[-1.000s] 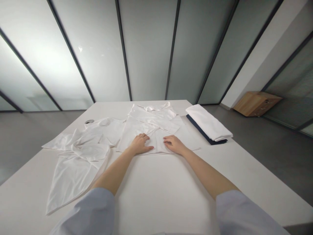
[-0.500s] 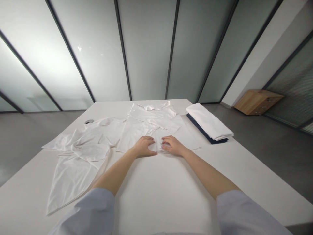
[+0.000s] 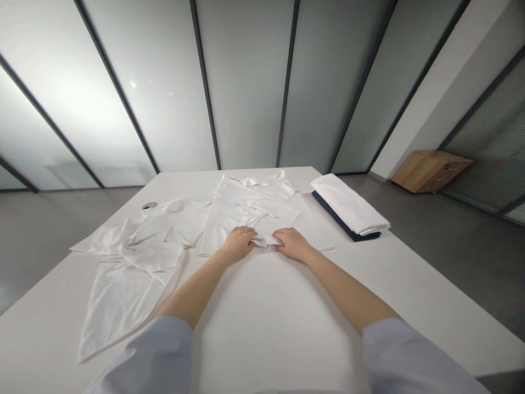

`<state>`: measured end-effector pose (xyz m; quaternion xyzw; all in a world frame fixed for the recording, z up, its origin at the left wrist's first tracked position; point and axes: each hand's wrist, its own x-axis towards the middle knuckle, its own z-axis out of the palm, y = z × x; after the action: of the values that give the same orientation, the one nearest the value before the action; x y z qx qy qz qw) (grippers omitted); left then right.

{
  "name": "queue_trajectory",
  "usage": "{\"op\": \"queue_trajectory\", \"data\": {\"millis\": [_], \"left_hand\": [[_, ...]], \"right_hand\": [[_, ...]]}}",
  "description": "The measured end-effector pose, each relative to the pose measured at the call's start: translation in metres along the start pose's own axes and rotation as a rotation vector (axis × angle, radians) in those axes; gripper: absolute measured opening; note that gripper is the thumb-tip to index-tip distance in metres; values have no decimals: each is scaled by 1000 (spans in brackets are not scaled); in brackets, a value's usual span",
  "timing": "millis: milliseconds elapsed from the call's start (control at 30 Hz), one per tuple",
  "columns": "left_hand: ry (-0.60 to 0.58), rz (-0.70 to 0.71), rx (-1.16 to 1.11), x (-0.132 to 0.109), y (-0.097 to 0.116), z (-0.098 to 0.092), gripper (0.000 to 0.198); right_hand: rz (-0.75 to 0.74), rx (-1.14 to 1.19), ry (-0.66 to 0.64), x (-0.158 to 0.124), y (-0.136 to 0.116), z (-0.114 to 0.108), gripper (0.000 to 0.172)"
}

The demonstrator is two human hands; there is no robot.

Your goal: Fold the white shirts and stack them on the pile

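A white shirt (image 3: 250, 205) lies flat on the table, folded over on itself, with its collar at the far end. My left hand (image 3: 239, 243) and my right hand (image 3: 292, 244) rest on its near edge, fingers curled into the cloth. A small bunch of white fabric (image 3: 264, 238) rises between them. To the left lies a second white garment (image 3: 135, 257), crumpled, with a long tail reaching toward me. Neither hand touches it.
The white table (image 3: 266, 306) runs ahead of me. A folded white cloth (image 3: 349, 204) sits on a navy cloth (image 3: 334, 217) at its right side. A round grommet (image 3: 150, 206) is set near the far left. A wooden cabinet (image 3: 430, 171) stands on the grey floor.
Both hands have slid farther onto the shirt and drawn the near edge away from me. The cloth between them has bunched up, and the hem now lies farther up the table.
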<state>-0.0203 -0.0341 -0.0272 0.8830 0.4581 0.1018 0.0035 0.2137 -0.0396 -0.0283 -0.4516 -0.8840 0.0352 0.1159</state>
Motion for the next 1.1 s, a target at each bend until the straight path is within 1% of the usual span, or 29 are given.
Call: {"op": "queue_trajectory", "data": {"millis": [33, 100, 167, 233, 333, 467, 500, 567, 667, 767, 867, 967, 1033, 1100], "left_hand": [[-1, -18, 12, 0, -1, -1, 43], [-40, -78, 44, -1, -4, -3, 55], [-81, -153, 83, -2, -7, -6, 59], [-85, -230, 116, -4, -9, -9, 57], [-49, -339, 149, -6, -15, -14, 50], [19, -505, 159, -10, -27, -19, 40], [34, -515, 150, -11, -30, -20, 38], [47, -482, 128, -13, -34, -21, 38], [55, -407, 125, -11, -29, -19, 43], [104, -334, 165, -6, -15, -15, 43], [126, -250, 183, -2, -2, -13, 38], [101, -210, 151, -1, 3, -12, 34], [95, -221, 114, -2, 3, -12, 37], [85, -258, 76, -2, 2, -12, 40]], "right_hand": [[31, -20, -12, 0, 2, -1, 32], [112, -61, -24, -1, 7, -3, 37], [211, -101, -20, -2, 13, -4, 40], [314, -135, 4, -3, 19, -5, 40], [449, -167, 85, -3, 25, -8, 38], [557, -146, 217, -4, 29, -13, 38], [575, -127, 243, -5, 30, -13, 38], [596, -85, 299, -6, 32, -11, 35], [601, -30, 403, -6, 37, -4, 29], [570, -3, 521, -6, 42, 1, 30], [479, -17, 669, -4, 42, 3, 28], [370, -43, 803, -3, 39, 4, 21], [285, -43, 841, -1, 36, 5, 18], [200, -34, 808, -1, 33, 6, 18]]}}
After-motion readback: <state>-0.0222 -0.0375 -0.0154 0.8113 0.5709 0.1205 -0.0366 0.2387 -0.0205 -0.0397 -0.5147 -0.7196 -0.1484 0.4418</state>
